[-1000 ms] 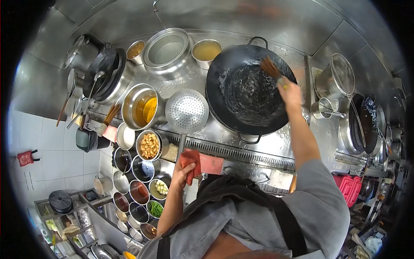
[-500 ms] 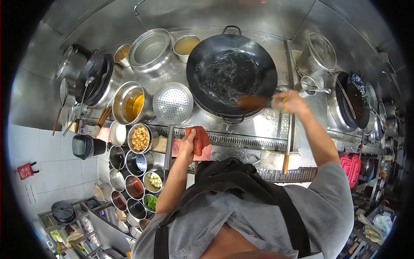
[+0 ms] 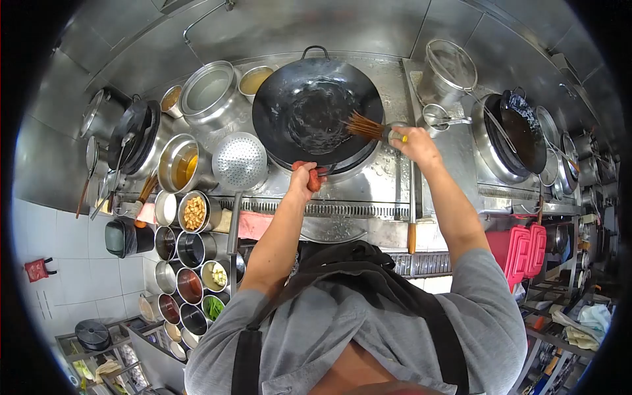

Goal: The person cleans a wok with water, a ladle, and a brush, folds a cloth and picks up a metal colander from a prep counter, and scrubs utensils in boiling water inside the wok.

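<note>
A large black wok point(image 3: 283, 112) sits on the steel stove with a little water in its bottom. My right hand point(image 3: 415, 143) is closed around the handle of a bamboo brush point(image 3: 366, 126), whose bristles reach over the wok's right side. At the wok's near edge, my left hand point(image 3: 304, 178) grips a folded red cloth point(image 3: 316, 180) by the near loop handle, partly hidden by the hand and cloth. A perforated steel ladle point(image 3: 239, 160) rests left of the wok, its handle pointing toward me.
Left of the wok stand a large steel pot point(image 3: 208, 92) and a pot of yellow oil point(image 3: 178, 164). Several ingredient tins, one with brown chunks point(image 3: 195, 212), stand at the lower left. A wooden-handled tool point(image 3: 411, 237) lies right of the wok. Pink containers point(image 3: 517, 253) are farther right.
My left hand has moved forward with the red cloth to the wok's near handle. My right hand has brought the brush to the wok's right side. The view has shifted right.
</note>
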`<state>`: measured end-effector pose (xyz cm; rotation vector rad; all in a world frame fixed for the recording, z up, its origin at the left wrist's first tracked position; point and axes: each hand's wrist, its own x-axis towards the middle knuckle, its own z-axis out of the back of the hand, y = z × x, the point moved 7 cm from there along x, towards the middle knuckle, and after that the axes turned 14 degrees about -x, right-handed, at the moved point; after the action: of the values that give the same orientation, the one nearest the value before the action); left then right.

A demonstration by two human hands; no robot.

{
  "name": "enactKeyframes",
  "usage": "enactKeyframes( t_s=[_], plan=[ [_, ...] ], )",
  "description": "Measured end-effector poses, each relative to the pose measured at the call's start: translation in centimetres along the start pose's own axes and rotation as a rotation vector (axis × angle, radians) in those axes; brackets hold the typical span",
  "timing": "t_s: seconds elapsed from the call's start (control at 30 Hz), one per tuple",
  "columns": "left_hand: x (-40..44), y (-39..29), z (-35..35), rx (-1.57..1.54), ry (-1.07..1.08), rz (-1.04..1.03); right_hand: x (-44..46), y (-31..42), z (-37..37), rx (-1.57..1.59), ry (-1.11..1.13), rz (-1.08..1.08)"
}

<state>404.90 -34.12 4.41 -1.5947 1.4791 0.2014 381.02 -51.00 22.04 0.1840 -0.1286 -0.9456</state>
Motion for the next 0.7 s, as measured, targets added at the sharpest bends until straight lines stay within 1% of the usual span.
enactKeyframes(
  t_s=[0.03,0.1,0.13,0.2,0.23,0.3,0.37,0.4,0.47,0.5,0.53,0.57,0.63,0.7],
  plan=[
    [0.2,0.3,0.1,0.002,0.004,-0.006,-0.4,0.2,0.3,0.001,-0.007,0.002],
    [-0.3,0.0,-0.2,-0.071,0.046,-0.085,-1.0,0.5,1.0,-0.022,-0.009,-0.020],
    [-0.9,0.0,-0.3,-0.067,0.047,-0.094,-1.3,0.7,1.1,-0.026,-0.051,0.013],
    [-2.7,-0.7,-0.5,-0.132,0.030,-0.182,-2.9,1.3,1.9,-0.010,-0.055,0.045],
    [-3.8,-1.2,-0.5,-0.128,0.030,-0.189,-4.0,1.9,2.5,0.003,-0.047,0.074],
    [-6.2,-2.9,0.7,-0.022,-0.009,-0.190,-6.3,2.2,3.0,0.073,-0.035,0.065],
    [-8.1,-4.9,1.9,-0.034,-0.008,-0.247,-8.6,2.3,2.6,0.207,-0.045,0.094],
    [-8.3,-5.9,3.1,0.002,-0.014,-0.251,-9.6,2.4,2.2,0.220,-0.050,0.089],
    [-8.9,-8.4,4.5,0.094,-0.007,-0.245,-11.8,3.2,1.8,0.346,-0.097,0.146],
    [-9.7,-9.4,4.3,0.146,0.004,-0.235,-12.6,3.9,1.6,0.372,-0.089,0.157],
    [-12.0,-10.7,3.0,0.214,-0.062,-0.251,-13.3,4.5,1.3,0.393,-0.107,0.167],
    [-11.4,-12.1,4.2,0.279,-0.056,-0.281,-13.8,5.1,1.0,0.414,-0.126,0.178],
    [-13.4,-14.5,3.1,0.439,-0.081,-0.284,-14.0,5.9,-0.6,0.432,-0.114,0.169],
    [-13.9,-17.2,2.9,0.619,-0.106,-0.293,-14.0,7.4,-2.1,0.445,-0.089,0.215]
  ],
)
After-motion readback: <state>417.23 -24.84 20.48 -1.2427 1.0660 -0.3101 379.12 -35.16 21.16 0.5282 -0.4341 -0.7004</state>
